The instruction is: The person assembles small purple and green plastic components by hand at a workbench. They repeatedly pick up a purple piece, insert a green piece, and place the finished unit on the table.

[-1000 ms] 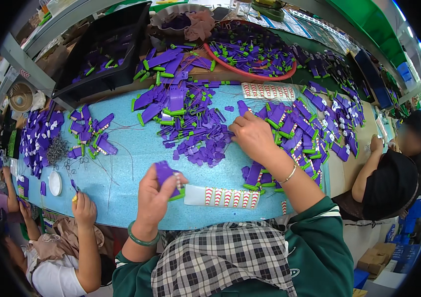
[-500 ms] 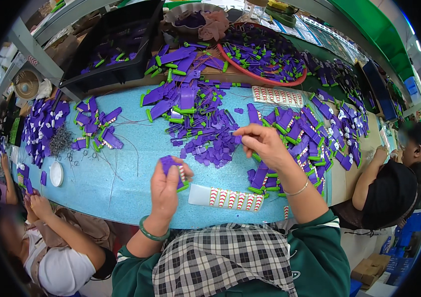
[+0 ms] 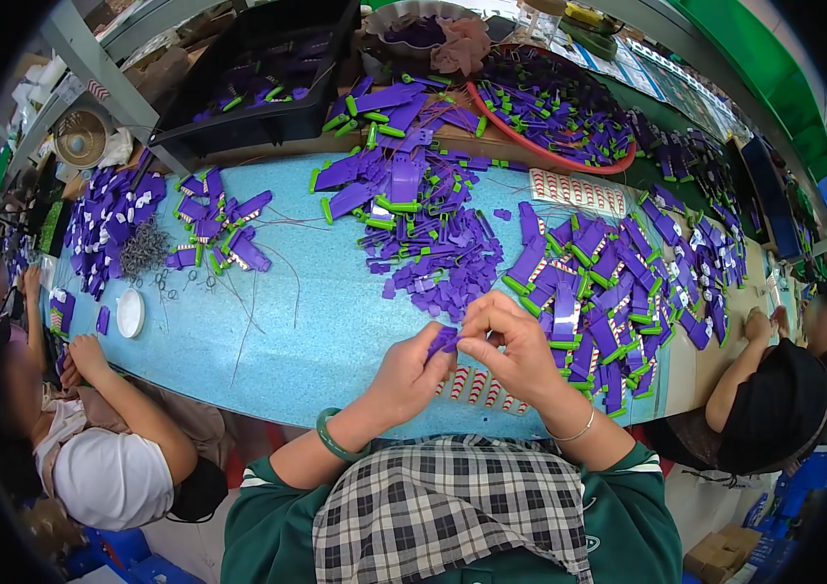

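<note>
Purple plastic piece (image 3: 443, 340), partly hidden, is pinched in the closed fingers of the left hand (image 3: 412, 378) above the blue bench's (image 3: 199, 341) near edge, probably for close work. The right hand's (image 3: 513, 348) fingertips bunch beside it; any grip, I cannot tell. A sticker strip (image 3: 475, 386) lies beneath, likely for easy reach. Co-workers (image 3: 117, 477) sit left and right; a black crate (image 3: 238, 136) stands at the far left corner.

Left fingers (image 3: 425, 344), right fingers (image 3: 493, 319) now together
</note>
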The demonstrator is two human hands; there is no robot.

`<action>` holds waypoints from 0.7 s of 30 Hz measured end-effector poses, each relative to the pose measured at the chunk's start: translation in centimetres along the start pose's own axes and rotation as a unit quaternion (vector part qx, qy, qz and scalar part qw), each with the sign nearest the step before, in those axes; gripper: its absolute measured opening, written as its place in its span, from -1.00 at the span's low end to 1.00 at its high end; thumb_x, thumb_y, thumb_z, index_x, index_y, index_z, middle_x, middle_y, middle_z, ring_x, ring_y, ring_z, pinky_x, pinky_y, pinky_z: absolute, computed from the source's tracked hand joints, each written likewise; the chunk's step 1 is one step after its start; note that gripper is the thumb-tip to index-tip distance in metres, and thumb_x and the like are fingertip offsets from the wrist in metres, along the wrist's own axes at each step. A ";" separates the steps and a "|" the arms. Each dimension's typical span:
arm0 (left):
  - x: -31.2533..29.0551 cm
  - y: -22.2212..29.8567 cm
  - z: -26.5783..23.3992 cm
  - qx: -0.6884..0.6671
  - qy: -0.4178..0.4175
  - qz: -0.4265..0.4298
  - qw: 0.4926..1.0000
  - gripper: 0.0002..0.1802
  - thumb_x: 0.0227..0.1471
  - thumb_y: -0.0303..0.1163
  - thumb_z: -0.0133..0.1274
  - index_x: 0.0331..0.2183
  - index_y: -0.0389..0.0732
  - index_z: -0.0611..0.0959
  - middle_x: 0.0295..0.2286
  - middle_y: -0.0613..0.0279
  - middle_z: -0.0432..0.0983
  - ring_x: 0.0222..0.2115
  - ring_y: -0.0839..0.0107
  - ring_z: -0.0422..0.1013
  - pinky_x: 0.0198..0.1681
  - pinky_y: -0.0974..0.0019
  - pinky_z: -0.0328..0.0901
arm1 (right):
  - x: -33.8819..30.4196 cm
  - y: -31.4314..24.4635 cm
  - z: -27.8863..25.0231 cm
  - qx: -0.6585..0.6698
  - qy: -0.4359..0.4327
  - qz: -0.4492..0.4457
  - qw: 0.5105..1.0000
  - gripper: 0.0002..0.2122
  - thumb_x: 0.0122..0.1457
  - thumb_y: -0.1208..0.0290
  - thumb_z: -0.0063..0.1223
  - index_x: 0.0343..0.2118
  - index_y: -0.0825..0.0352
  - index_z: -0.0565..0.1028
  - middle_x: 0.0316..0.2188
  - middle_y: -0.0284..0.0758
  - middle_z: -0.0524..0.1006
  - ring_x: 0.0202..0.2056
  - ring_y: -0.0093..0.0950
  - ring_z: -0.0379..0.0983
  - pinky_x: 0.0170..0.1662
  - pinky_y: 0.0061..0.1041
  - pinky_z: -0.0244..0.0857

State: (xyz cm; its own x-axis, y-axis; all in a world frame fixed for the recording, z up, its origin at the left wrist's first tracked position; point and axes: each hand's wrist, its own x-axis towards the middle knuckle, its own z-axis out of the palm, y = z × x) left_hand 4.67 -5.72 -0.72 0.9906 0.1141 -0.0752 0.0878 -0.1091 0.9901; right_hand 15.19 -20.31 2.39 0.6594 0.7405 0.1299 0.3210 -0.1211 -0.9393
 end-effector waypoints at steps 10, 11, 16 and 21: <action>0.0 -0.1 0.0 0.194 -0.022 0.114 0.974 -0.80 0.11 -0.32 -0.09 -0.39 -0.27 0.44 -0.58 -0.01 0.46 -0.53 -0.01 0.42 -0.48 0.09 0.26 | -0.7 0.7 0.5 -0.059 -0.001 -0.024 0.998 -0.87 0.01 0.50 0.20 -0.48 0.39 0.45 -0.51 -0.38 0.38 -0.58 -0.64 0.27 -0.54 -0.64 0.14; 0.0 0.0 0.1 0.176 -0.031 0.099 0.979 -0.81 0.11 -0.32 -0.09 -0.40 -0.27 0.45 -0.60 0.01 0.47 -0.54 0.01 0.43 -0.49 0.09 0.27 | -0.8 0.9 0.4 -0.040 -0.023 -0.010 0.999 -0.86 0.02 0.49 0.19 -0.48 0.39 0.44 -0.53 -0.38 0.37 -0.60 -0.64 0.26 -0.55 -0.64 0.14; -0.3 0.6 0.2 0.101 -0.063 0.035 0.992 -0.80 0.11 -0.34 -0.10 -0.42 -0.27 0.48 -0.67 0.13 0.50 -0.61 0.08 0.45 -0.53 0.11 0.29 | -1.1 0.6 0.6 -0.034 -0.025 0.012 0.999 -0.85 0.04 0.46 0.16 -0.46 0.39 0.42 -0.56 -0.33 0.37 -0.61 -0.54 0.32 -0.54 -0.55 0.20; -0.2 0.5 0.7 0.130 -0.055 0.035 0.989 -0.80 0.10 -0.34 -0.08 -0.45 -0.27 0.47 -0.68 0.10 0.49 -0.63 0.07 0.44 -0.56 0.12 0.28 | -1.3 1.0 0.6 -0.034 -0.014 0.003 0.999 -0.85 0.05 0.46 0.16 -0.48 0.40 0.42 -0.58 -0.32 0.37 -0.59 -0.51 0.35 -0.54 -0.54 0.21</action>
State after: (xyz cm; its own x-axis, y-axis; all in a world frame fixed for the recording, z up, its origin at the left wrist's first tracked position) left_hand 4.56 -6.47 -0.26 0.9994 -0.0087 -0.0340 0.0284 -0.3654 0.9304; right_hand 14.27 -21.01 1.07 0.6427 0.7576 0.1138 0.3621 -0.1695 -0.9166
